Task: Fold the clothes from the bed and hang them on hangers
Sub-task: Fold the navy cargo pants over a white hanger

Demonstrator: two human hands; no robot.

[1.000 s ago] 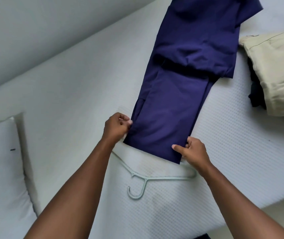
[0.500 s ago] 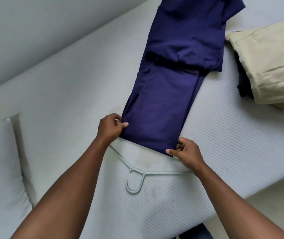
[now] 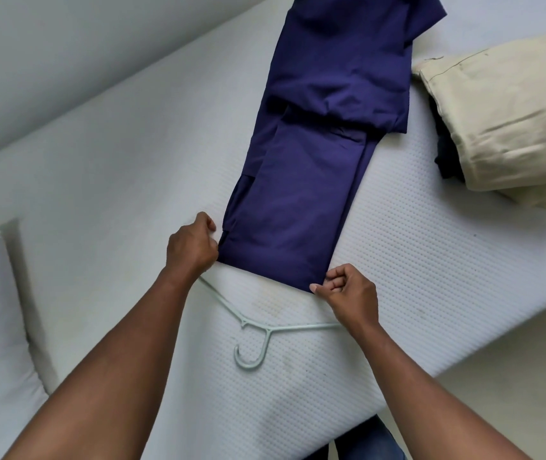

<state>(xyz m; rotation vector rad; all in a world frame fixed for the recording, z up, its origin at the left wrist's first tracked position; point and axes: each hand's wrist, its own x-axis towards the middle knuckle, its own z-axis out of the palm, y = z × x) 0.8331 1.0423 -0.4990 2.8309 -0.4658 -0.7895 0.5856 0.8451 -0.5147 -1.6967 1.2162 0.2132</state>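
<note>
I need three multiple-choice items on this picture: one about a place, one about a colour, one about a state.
1. Where is the hanger? A) on the floor B) on the mattress, before the garment's near edge C) on a rail
2. The garment's colour? A) red B) navy C) green
3. The left hand and right hand? A) lie flat B) hold the hanger C) pinch the garment's near corners

Key: 1B, its hook lies on the mattress; 2B, the cloth is dark blue; 3C, fingers curl at each corner.
</note>
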